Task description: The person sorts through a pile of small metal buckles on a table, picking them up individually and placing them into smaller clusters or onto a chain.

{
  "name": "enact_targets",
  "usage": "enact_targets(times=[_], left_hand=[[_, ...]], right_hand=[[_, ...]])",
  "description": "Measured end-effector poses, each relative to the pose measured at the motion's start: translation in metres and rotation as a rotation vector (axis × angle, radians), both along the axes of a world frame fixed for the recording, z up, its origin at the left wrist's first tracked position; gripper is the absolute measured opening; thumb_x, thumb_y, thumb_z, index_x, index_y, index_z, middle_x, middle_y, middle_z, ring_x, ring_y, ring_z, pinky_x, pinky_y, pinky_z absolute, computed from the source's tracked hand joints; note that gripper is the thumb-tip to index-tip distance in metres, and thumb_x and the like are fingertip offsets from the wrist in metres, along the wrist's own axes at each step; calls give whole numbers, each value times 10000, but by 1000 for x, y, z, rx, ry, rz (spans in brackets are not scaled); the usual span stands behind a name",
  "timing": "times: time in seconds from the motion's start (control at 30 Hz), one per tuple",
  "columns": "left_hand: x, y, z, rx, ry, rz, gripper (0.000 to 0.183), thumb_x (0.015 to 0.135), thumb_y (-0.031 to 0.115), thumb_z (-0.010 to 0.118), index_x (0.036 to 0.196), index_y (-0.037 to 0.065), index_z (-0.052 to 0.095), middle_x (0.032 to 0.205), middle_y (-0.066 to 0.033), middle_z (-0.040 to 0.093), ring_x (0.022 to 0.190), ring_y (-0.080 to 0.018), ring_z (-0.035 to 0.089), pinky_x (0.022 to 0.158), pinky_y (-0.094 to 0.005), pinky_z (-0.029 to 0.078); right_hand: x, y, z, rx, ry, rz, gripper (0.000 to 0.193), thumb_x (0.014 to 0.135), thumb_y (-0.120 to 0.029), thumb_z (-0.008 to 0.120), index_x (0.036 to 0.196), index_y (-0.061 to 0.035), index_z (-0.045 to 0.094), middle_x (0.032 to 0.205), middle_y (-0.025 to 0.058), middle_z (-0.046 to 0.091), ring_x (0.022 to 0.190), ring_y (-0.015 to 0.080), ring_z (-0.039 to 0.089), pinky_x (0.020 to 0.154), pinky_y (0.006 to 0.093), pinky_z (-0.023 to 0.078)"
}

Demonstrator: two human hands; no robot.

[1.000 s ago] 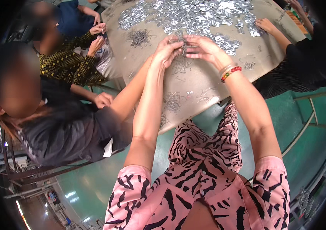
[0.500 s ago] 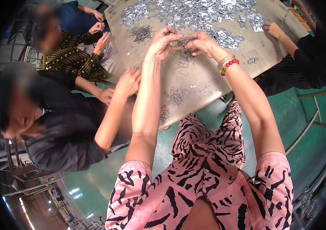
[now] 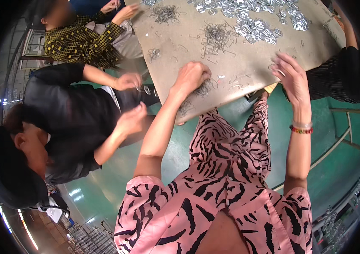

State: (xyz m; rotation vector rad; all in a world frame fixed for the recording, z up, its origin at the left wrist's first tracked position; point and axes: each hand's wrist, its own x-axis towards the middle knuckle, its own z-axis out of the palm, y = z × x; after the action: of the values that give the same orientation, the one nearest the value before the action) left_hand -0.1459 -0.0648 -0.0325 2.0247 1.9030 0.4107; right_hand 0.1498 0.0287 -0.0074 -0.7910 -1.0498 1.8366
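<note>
My left hand [image 3: 191, 78] is low over the near part of the table, its fingers curled down beside a small pile of thin wire hooks [image 3: 205, 88]. Whatever those fingers hold, if anything, is hidden. Raised at the table's right edge, my right hand [image 3: 292, 78] has its fingers stretched and slightly apart, and I see nothing in it. A beaded bracelet [image 3: 301, 130] circles the right wrist. Farther in on the table lies a larger tangle of wire hooks [image 3: 218, 38]. Beyond it spread many shiny flat metal buckles [image 3: 256, 29].
The pale table [image 3: 167, 59] has its near corner in front of me. At my left a co-worker in black [image 3: 65, 110] handles a small metal piece. A person in a yellow-checked top [image 3: 80, 46] sits farther off. Another in black [image 3: 340, 76] stands at the right.
My hands were together over the larger wire tangle and have parted. The left came down toward the near pile; the right moved right and nearer me. The co-worker's hands shifted too.
</note>
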Motion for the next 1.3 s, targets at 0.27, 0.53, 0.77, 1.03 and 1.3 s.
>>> enact_targets(times=[0.27,0.53,0.77,1.03,1.3], left_hand=[[19,-23,-11,107,72,-128,114,725,132,666,821,74,687,803,-78,610,865,-251,572,719,-360,480],[18,-26,-22,263,503,-429,119,756,91,503,809,3,563,857,-114,533,856,-263,538,722,-369,469],[21,-21,-12,197,573,-303,174,779,60,465,930,-1,525,933,-140,543,960,-280,523,822,-403,404],[30,-1,20,118,283,15,233,793,-8,490,1023,20,465,996,-202,572,958,-363,552,761,-442,463],[69,-19,35,114,-353,195,119,825,20,551,921,-11,614,883,-176,617,804,-323,609,704,-372,478]], right_hand=[[96,-46,-25,-56,39,-260,236,856,-52,564,1079,25,573,950,100,623,807,156,588,753,285,495],[102,-68,-24,-27,128,-312,183,857,-43,551,1028,5,591,890,74,626,760,137,593,693,256,505],[83,-65,-17,3,63,-272,182,858,-40,534,1025,9,589,877,66,628,733,114,577,672,242,485],[34,35,-52,262,-535,-243,262,882,-111,495,1085,19,598,863,121,644,711,147,605,647,257,485],[-33,162,-91,618,-1292,-297,321,745,-164,651,1009,16,617,891,242,631,862,379,615,725,431,483]])
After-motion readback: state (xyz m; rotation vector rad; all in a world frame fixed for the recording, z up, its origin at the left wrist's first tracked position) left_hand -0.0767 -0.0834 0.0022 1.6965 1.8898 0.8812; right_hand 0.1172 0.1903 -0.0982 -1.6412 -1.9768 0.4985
